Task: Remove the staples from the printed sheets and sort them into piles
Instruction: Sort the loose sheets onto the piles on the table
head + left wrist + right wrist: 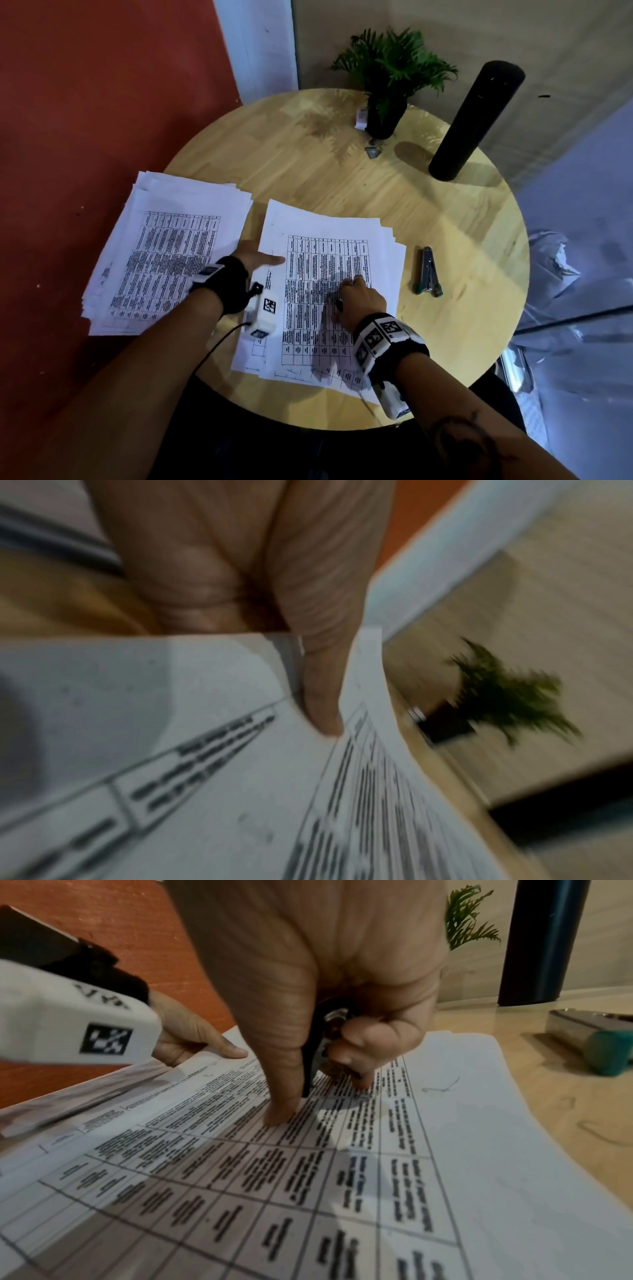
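Observation:
Two piles of printed sheets lie on the round wooden table (394, 192): a left pile (161, 253) and a middle pile (329, 240). My left hand (255, 258) is at the middle pile's left edge, thumb (322, 696) on top of a sheet and fingers hidden under it; the sheet's edge (366, 696) curls up. My right hand (361, 298) rests on the middle pile (445, 1150), thumb tip pressing the paper, and its curled fingers grip a small black and metal staple remover (323, 1039). No staple is visible.
A metal tool with green tips (428, 274) lies right of the middle pile. At the back stand a potted plant (387, 85) and a tall black cylinder (476, 120), with small metal bits (373, 150) by the pot. The left pile overhangs the table's edge.

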A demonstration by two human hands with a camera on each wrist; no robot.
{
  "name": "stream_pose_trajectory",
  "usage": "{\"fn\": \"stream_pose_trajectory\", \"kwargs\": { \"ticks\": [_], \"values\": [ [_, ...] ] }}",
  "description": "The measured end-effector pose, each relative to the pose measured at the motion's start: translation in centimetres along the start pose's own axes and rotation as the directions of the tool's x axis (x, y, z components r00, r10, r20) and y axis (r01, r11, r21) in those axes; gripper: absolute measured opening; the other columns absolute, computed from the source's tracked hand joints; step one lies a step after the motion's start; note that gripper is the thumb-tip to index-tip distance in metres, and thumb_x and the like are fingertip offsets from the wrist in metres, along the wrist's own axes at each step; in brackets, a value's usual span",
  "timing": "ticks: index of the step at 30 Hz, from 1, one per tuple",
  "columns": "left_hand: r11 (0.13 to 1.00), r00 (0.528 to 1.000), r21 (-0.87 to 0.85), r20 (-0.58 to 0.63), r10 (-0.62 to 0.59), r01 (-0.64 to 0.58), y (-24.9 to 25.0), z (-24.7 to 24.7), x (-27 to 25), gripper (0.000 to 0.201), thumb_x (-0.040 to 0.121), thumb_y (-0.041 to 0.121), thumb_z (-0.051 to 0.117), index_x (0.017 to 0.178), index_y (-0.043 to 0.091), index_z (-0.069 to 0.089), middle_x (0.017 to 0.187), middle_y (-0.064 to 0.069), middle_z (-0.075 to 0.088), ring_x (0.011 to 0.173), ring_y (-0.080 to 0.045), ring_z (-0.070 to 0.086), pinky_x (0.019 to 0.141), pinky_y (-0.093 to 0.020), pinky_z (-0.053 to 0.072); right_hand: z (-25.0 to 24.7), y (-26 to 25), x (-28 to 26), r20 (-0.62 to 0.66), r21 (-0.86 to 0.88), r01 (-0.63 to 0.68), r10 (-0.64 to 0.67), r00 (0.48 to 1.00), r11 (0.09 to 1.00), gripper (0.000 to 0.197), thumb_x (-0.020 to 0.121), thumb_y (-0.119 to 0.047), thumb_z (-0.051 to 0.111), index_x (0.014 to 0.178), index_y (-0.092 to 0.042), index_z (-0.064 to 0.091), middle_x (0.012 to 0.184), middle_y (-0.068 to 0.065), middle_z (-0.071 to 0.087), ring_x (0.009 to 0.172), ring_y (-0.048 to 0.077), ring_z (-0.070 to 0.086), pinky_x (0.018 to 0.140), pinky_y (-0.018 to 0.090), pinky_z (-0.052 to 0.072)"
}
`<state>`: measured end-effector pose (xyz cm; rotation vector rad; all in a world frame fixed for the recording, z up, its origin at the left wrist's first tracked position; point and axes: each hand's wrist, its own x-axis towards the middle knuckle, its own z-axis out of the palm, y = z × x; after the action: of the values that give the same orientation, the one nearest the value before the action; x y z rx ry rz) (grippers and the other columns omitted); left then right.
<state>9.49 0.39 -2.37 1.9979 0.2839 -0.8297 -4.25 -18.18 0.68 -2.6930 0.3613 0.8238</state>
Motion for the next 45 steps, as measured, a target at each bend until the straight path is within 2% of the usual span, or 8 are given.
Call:
{"fn": "stream_pose_trajectory", "kwargs": {
  "ticks": [6, 13, 15, 17, 20, 24, 30, 45],
  "values": [
    [0.943, 0.929, 0.055, -0.163, 0.332, -0.327, 0.8, 1.1, -2.5, 0.044, 0.072, 0.013, 0.081, 0.112, 0.004, 0.066, 0.103, -0.006, 0.067, 0.098, -0.017, 0.062, 0.087, -0.027, 0.046, -1.6, 2.8, -0.6, -0.028, 0.363, 0.011, -0.001, 1.0, 0.932, 0.033, 0.081, -0.039, 0.068, 0.067, -0.016, 0.049, 0.093, 0.011, 0.046, 0.078, 0.02, 0.047, 0.067, 0.025, 0.035],
    [0.823, 0.839, -0.196, -0.25, 0.484, -0.533, 4.2, 0.8, -7.6, 0.032, 0.071, 0.001, 0.077, 0.101, 0.01, 0.069, 0.098, -0.016, 0.07, 0.069, -0.002, 0.066, 0.086, -0.037, 0.053, -7.0, 4.8, -4.1, -0.326, 0.526, 0.214, -0.037, 0.944, 0.823, 0.031, 0.083, -0.034, 0.065, 0.069, -0.01, 0.051, 0.066, 0.01, 0.042, 0.068, 0.024, 0.042, 0.063, 0.031, 0.032],
    [0.794, 0.817, -0.217, -0.267, 0.511, -0.568, 5.5, 0.4, -9.1, 0.027, 0.071, 0.002, 0.077, 0.095, 0.011, 0.072, 0.089, -0.007, 0.073, 0.074, -0.012, 0.068, 0.086, -0.04, 0.054, -9.3, 4.4, -6.1, -0.403, 0.471, 0.275, -0.072, 0.912, 0.838, 0.028, 0.083, -0.03, 0.067, 0.101, -0.011, 0.06, 0.086, 0.013, 0.052, 0.084, 0.026, 0.051, 0.074, 0.031, 0.039],
    [0.76, 0.796, -0.247, -0.271, 0.541, -0.601, 6.7, 0.0, -10.7, 0.023, 0.07, 0.002, 0.077, 0.09, 0.013, 0.073, 0.086, -0.002, 0.074, 0.085, -0.021, 0.069, 0.088, -0.042, 0.054, -11.4, 4.0, -8.2, -0.529, 0.441, 0.343, -0.069, 0.846, 0.83, 0.053, 0.079, -0.021, 0.072, 0.124, -0.006, 0.05, 0.102, 0.009, 0.05, 0.095, 0.02, 0.051, 0.075, 0.022, 0.034],
    [0.72, 0.759, -0.245, -0.275, 0.59, -0.649, 8.1, -0.6, -13.1, 0.026, 0.072, 0.0, 0.076, 0.097, 0.004, 0.072, 0.094, -0.013, 0.072, 0.089, -0.026, 0.068, 0.087, -0.041, 0.054, -14.3, 2.8, -11.1, -0.739, 0.34, 0.52, -0.119, 0.663, 0.784, 0.05, 0.068, -0.01, 0.08, 0.111, -0.001, 0.056, 0.102, 0.009, 0.057, 0.093, 0.021, 0.054, 0.071, 0.015, 0.032],
    [0.669, 0.697, -0.201, -0.25, 0.672, -0.716, 9.7, -1.7, -16.2, 0.022, 0.072, 0.001, 0.076, 0.091, 0.012, 0.073, 0.08, 0.011, 0.073, 0.086, -0.017, 0.068, 0.085, -0.038, 0.054, -17.9, 0.9, -14.7, -0.805, 0.096, 0.649, -0.324, 0.496, 0.755, 0.048, 0.063, -0.001, 0.079, 0.107, -0.003, 0.063, 0.131, 0.016, 0.043, 0.102, 0.015, 0.05, 0.085, 0.012, 0.032],
    [0.6, 0.631, -0.197, -0.216, 0.745, -0.775, 11.2, -2.9, -21.0, 0.024, 0.074, -0.001, 0.074, 0.093, 0.015, 0.072, 0.085, 0.011, 0.074, 0.095, -0.019, 0.068, 0.09, -0.037, 0.053, -22.3, -1.1, -18.4, -0.632, -0.024, 0.666, -0.527, 0.568, 0.746, 0.054, 0.06, -0.007, 0.082, 0.111, -0.008, 0.065, 0.108, 0.002, 0.051, 0.102, 0.021, 0.055, 0.075, 0.001, 0.034],
    [0.314, 0.388, -0.266, -0.301, 0.871, -0.911, 17.0, -3.9, -31.8, 0.025, 0.068, -0.006, 0.076, 0.09, 0.003, 0.07, 0.085, -0.002, 0.075, 0.078, -0.016, 0.071, 0.072, -0.027, 0.056, -24.0, -2.5, -24.9, -0.686, -0.068, 0.765, -0.586, 0.43, 0.64, 0.051, 0.061, -0.014, 0.085, 0.108, -0.008, 0.066, 0.101, 0.004, 0.057, 0.095, 0.02, 0.06, 0.089, 0.031, 0.048]
  ]
}}
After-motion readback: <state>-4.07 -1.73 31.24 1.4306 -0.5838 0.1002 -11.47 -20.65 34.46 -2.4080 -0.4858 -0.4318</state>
